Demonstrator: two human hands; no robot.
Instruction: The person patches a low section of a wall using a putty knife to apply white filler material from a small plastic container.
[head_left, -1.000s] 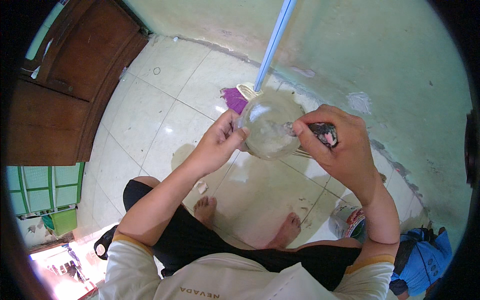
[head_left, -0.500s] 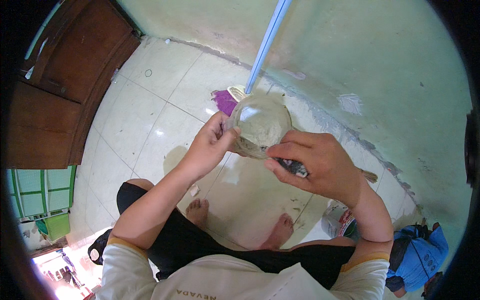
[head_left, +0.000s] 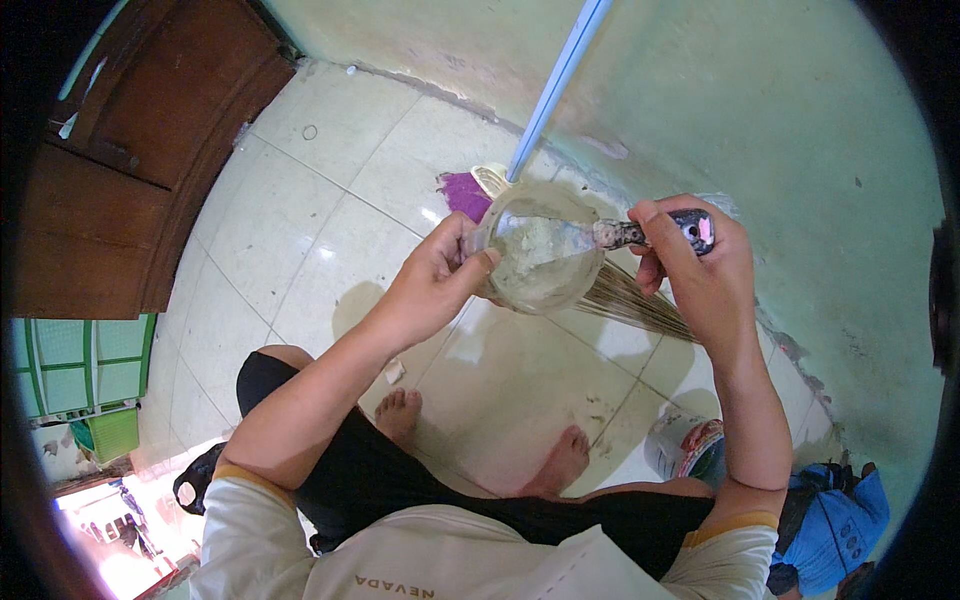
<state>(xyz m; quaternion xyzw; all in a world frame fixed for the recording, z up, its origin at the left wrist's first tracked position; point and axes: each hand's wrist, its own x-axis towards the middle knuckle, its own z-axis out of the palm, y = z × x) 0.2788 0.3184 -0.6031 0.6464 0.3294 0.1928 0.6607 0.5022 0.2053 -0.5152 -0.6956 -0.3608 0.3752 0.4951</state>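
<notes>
While my left hand point(head_left: 450, 265) has stayed put on the bowl's rim, my right hand point(head_left: 690, 255) has just swung away from the near edge, where half a second ago it bore down around five o'clock, and now sits out at three o'clock. The scraper point(head_left: 620, 234) has turned with it: its handle points out at three o'clock, and its broad blade reaches inward over the hollow of the clear bowl point(head_left: 548, 295), showing a flat face beside the pale paste point(head_left: 528, 240). For the work in my hands, I judge this to mean that the blade is free of the near wall and is dealing with the paste nearer the middle; whether its tip touches the bottom, I cannot tell.

The bowl is held up in front of me, above the tiled floor point(head_left: 500, 400). My left fingers pinch its wall at nine o'clock, thumb over the rim, the others tucked behind, with that forearm slanting up from seven o'clock. My right fingers close round the scraper's handle, thumb along the upper side, a couple curled loosely below; the forearm rises steeply from five o'clock. Beyond the bowl, a twig broom point(head_left: 640, 303) lies toward four o'clock.
</notes>
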